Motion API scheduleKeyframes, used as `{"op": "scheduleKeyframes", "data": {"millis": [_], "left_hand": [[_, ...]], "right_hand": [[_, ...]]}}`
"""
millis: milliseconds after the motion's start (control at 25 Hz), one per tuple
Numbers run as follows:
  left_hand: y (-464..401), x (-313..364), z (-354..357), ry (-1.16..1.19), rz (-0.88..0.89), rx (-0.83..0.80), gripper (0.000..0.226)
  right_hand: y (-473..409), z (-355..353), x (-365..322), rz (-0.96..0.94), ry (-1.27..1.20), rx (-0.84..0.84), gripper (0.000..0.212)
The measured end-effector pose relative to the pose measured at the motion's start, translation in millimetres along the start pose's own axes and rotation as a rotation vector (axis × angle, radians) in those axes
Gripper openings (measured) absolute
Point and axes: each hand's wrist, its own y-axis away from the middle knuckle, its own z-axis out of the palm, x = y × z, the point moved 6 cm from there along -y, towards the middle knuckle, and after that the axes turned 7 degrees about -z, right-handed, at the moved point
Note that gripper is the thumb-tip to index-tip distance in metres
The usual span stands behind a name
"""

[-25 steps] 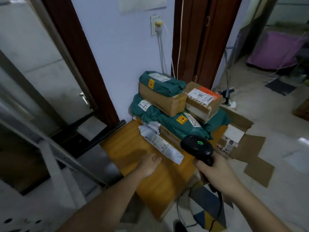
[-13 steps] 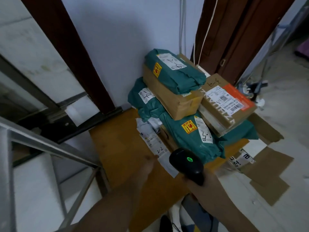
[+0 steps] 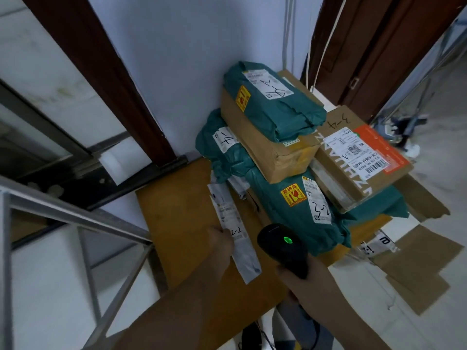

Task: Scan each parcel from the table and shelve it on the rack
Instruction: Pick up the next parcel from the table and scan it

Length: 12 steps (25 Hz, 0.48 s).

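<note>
Left hand (image 3: 220, 240): forearm reaches in from the lower left, hand low over the table (image 3: 177, 210). Its fingers lie on the left edge of a flat white parcel (image 3: 233, 231) marked "2-2"; whether they pinch it or merely press on it cannot be told, as the hand's back hides the fingertips. The parcel lies flat on the table and runs away from the hand both toward the pile and back toward the person.

Right hand (image 3: 300, 281): forearm enters from the lower right, fist wrapped round the handle of a black scanner (image 3: 281, 246). The scanner head stands above the fist, a green lamp lit on top, just right of the white parcel.

Beyond both hands, against the wall: a stack of green bags (image 3: 285, 208) and cardboard boxes (image 3: 267, 150), touching one another. Left of the left forearm stands a grey metal rack (image 3: 75, 218).
</note>
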Motion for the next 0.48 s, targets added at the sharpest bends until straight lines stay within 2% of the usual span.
{"op": "scheduleKeyframes", "data": {"millis": [200, 320, 480], "left_hand": [[34, -1, -52, 0.215, 0.087, -0.099, 0.017], [54, -3, -72, 0.281, 0.148, -0.211, 0.022], [81, -5, -98, 0.413, 0.194, -0.264, 0.02]], "right_hand": [[-2, 24, -26, -0.05, 0.044, -0.047, 0.013], [1, 38, -44, -0.151, 0.08, -0.003, 0.02], [12, 61, -63, -0.253, 0.074, 0.02, 0.021]]}}
